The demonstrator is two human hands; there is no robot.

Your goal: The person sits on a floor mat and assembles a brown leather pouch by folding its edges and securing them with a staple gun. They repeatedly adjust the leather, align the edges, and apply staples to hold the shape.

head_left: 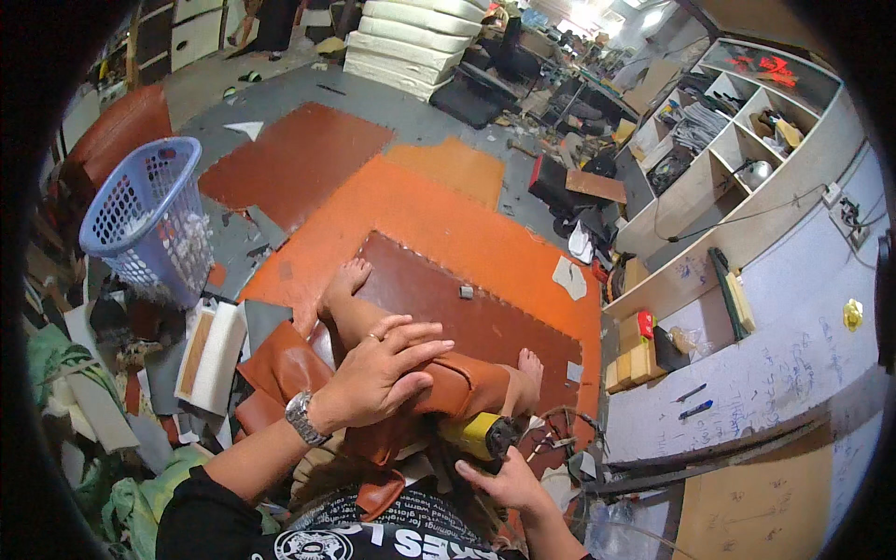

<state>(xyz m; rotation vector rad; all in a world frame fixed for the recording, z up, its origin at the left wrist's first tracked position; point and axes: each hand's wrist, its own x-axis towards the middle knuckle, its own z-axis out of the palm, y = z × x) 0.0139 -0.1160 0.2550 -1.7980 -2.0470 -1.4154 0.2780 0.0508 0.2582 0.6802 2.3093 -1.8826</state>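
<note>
A brown leather-covered padded piece lies across my lap, its loose leather spreading to the left. My left hand is open, resting palm down on the leather with the fingers pointing right. Below the padded piece's right end is a yellow and black staple gun, close against the leather. My right hand is closed around its black end; the thumb shows, and most of the fingers are hidden. A narrow leather flap hangs near my shirt.
Orange and dark-red sheets cover the floor around my bare feet. At left stand a purple basket with white bits and a white foam block among scraps. A white shelf unit and a written-on board line the right.
</note>
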